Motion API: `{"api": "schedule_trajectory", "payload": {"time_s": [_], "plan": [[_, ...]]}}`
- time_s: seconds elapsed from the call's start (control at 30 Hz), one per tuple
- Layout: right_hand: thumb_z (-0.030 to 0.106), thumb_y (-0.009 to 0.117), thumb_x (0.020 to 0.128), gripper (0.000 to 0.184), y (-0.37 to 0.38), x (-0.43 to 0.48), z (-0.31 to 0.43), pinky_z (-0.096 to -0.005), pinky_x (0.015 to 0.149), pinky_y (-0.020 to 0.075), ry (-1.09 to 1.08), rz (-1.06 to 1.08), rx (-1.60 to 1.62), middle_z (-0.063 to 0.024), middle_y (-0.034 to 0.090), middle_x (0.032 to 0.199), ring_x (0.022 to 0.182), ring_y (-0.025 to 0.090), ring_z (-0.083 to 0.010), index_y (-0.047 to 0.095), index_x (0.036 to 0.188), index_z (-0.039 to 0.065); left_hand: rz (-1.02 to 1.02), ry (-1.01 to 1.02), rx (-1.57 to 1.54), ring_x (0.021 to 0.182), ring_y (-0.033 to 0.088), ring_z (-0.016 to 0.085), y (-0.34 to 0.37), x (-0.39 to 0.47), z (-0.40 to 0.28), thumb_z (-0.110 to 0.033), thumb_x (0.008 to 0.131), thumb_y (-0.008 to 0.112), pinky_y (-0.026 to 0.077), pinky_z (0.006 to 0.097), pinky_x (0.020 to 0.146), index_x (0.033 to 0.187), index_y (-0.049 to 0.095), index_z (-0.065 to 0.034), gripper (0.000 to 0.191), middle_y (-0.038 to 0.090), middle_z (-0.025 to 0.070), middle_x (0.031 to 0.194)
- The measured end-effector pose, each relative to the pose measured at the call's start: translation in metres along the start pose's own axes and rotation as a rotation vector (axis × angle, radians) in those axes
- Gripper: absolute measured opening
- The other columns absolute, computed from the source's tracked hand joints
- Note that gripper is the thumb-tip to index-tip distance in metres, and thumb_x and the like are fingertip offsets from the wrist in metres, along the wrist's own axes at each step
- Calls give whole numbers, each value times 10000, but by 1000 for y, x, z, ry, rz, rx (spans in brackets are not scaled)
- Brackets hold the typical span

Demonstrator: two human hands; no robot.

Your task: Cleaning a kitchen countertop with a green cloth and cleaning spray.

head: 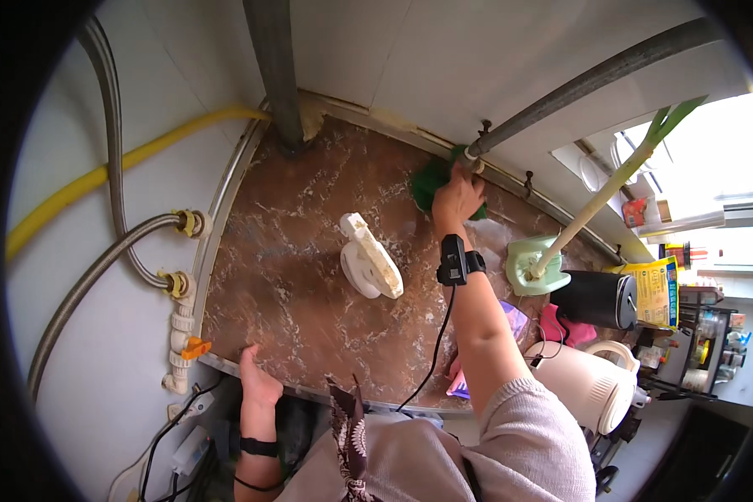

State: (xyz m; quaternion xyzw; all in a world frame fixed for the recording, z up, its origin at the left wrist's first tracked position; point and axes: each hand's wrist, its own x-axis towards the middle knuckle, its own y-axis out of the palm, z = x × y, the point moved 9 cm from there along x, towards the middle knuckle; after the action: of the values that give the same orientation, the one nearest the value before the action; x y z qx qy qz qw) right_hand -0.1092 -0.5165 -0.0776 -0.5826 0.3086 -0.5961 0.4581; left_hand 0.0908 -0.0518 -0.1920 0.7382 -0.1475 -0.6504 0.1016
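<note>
My right hand presses on a green cloth at the back of the brown marble-patterned countertop. It is beside the lower end of a grey metal pipe, and its fingers partly cover the cloth. My left hand rests at the front left edge of the countertop; its fingers are largely hidden. Between the hands lies a white plastic object with yellowish stains along its narrow side, standing apart from both. A black device is strapped to my right wrist, its cable hanging down to the front edge.
A spring onion stands in a pale green container to the right, beside a black canister, a yellow package and a cream electric kettle. Grey pipes meet the counter at the back. Hoses and an orange-handled valve line the left wall.
</note>
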Motion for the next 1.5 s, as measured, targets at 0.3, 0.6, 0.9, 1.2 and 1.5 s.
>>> {"api": "schedule_trajectory", "payload": {"time_s": [0.3,0.6,0.9,1.2,1.5], "plan": [[107,543,690,322,-8,3,-77,-462,730,452,392,-119,-91,-56,568,1107,952,502,-348,626,1000,85,58,80,-24,1065,501,266,6,-1,-1,-300,812,476,384,427,919,1140,505,-68,403,540,82,1161],[12,498,668,455,-1,3,34,-468,756,442,-34,-254,309,-132,527,1223,925,512,-372,574,1114,61,8,42,47,1023,518,263,5,-2,1,-324,797,497,386,428,912,1100,529,-85,388,570,64,1103],[16,500,689,449,-20,-4,26,-438,757,400,-121,-99,208,-83,488,1285,965,495,-328,568,1127,94,-70,22,196,1166,419,296,1,-8,-1,-382,787,478,289,488,981,1204,473,-78,516,486,89,1252],[21,471,708,510,-22,-11,-159,-453,830,397,771,-350,166,-169,431,1312,940,477,-390,481,1216,-12,-107,-2,274,1186,393,308,-4,-4,-3,-431,793,435,248,534,980,1258,431,-99,572,435,102,1310],[68,526,729,628,-12,12,-140,-432,931,364,367,-325,125,-204,468,1262,1092,441,-406,351,1326,-20,31,-43,287,1146,438,293,19,-10,3,-421,783,452,302,507,963,1210,481,-101,535,499,92,1240]]}}
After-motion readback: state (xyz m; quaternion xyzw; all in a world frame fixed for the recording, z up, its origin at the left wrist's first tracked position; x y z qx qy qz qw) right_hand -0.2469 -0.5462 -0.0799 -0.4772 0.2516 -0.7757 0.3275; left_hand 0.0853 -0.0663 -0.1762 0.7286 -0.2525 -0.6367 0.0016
